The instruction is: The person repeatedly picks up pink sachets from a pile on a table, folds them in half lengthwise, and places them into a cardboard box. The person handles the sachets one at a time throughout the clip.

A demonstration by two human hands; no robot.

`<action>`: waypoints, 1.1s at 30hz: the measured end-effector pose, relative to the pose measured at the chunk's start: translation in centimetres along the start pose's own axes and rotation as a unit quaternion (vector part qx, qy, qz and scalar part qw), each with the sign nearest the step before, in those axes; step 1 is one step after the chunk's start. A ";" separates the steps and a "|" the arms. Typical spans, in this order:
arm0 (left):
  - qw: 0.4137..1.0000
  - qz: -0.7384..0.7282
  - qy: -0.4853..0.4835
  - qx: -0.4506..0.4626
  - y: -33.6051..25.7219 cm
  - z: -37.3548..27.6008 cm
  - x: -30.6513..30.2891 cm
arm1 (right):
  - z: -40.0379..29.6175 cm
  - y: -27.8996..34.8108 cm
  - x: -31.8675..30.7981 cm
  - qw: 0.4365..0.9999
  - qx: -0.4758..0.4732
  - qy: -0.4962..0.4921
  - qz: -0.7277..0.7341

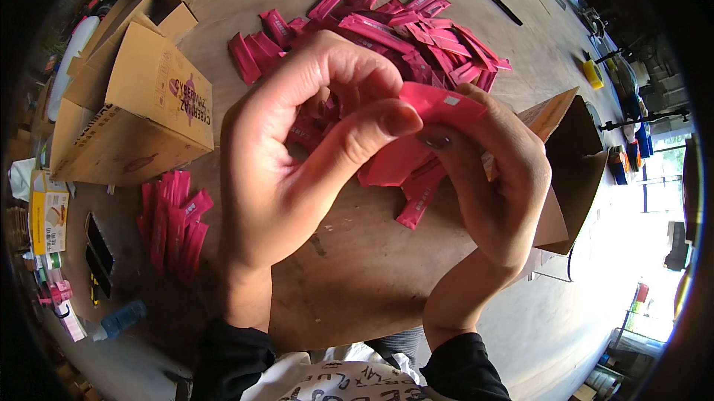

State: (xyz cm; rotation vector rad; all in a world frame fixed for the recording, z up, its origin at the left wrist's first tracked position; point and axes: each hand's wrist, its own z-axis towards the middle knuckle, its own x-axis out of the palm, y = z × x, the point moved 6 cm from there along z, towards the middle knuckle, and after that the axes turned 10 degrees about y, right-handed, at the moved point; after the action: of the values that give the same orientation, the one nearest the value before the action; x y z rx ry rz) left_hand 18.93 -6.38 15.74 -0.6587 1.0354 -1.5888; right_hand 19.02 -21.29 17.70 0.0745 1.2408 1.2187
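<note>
Both hands are raised over the table, pinching a pink packet [401, 158] by its top edge. A small pale rectangle marks its upper flap. My left hand [295, 144] grips the left corner between thumb and curled fingers. On the right corner, the thumb and index finger of my right hand [502, 161] are closed. Behind the hands spreads a heap of slim pink packets [379, 33], partly hidden by my left hand. One loose pink packet [415, 203] lies below the held one. To the left is a smaller group of pink packets [170, 222].
A printed cardboard box [162, 100] stands at the left, and an open cardboard box [574, 178] at the right. Yellow tape [593, 74] and a black stick-like object [506, 9] lie at the far right. A blue bottle [121, 318] lies lower left, near a yellow carton [49, 217].
</note>
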 end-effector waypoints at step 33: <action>0.997 0.009 -0.052 -0.054 -0.3 -0.7 -1.2 | 1.2 0.1 3.2 0.985 -0.076 0.046 0.147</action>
State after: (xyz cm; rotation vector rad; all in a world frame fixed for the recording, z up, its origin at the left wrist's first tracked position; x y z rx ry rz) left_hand 18.57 -5.01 15.78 -0.7944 1.0518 -1.4763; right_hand 19.28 -18.33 16.09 0.0914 1.2422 1.5862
